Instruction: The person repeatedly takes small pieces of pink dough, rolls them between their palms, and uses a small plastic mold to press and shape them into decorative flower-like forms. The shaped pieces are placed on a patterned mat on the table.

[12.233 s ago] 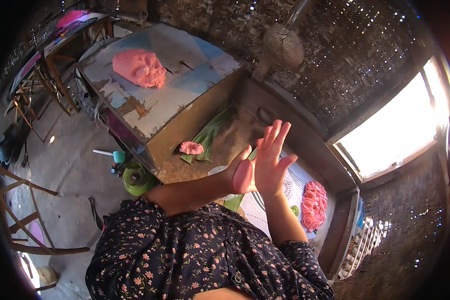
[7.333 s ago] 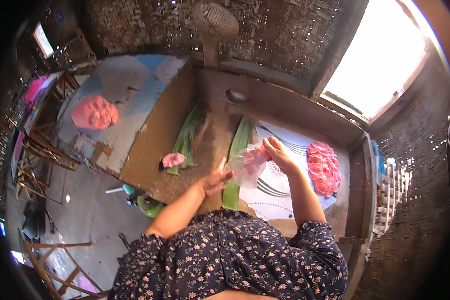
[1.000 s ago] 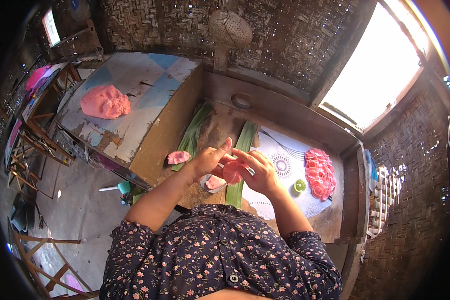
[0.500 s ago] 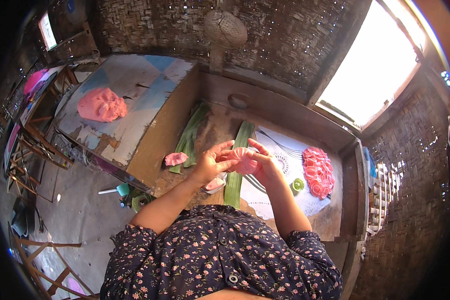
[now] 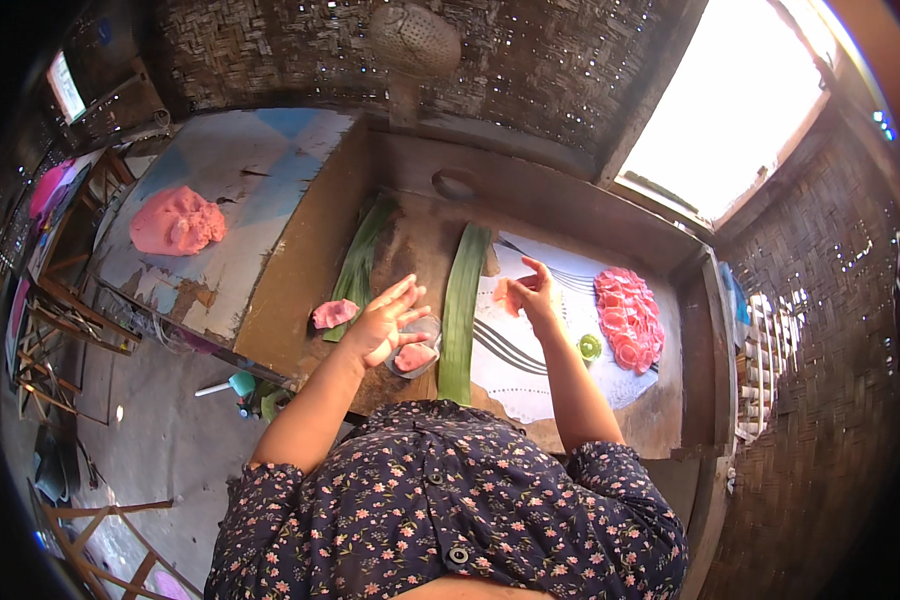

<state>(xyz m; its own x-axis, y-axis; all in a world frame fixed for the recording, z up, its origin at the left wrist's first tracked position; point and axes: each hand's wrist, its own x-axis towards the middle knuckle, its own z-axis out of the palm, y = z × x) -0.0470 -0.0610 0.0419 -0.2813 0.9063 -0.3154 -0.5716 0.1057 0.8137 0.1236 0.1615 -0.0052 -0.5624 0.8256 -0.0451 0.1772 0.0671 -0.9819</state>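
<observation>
My left hand [image 5: 380, 328] is raised with its fingers spread, holding nothing, above a small clear dish [image 5: 427, 330] with a lump of pink dough [image 5: 413, 357] in it. In my right hand [image 5: 540, 300] the fingers pinch a thin pink dough disc [image 5: 508, 296], partly hidden by the hand, over a white patterned sheet [image 5: 530, 365]. On the right part of that sheet lies a cluster of overlapping pink discs [image 5: 630, 322]. A small round green object [image 5: 590, 347] sits between my right forearm and the cluster. A long green leaf strip [image 5: 462, 310] runs between my hands.
Left of my left hand, a smaller pink lump [image 5: 335, 314] rests on a second leaf strip [image 5: 360, 260]. A large pink dough mass [image 5: 177, 222] lies on the raised worn board [image 5: 260, 200]. Wooden walls [image 5: 540, 190] border the work surface. Wooden frames [image 5: 100, 550] stand at lower left.
My hands have separated: the left let go of the pink disc and opened, moving left. The right carried the disc rightward over the sheet. The view has shifted slightly.
</observation>
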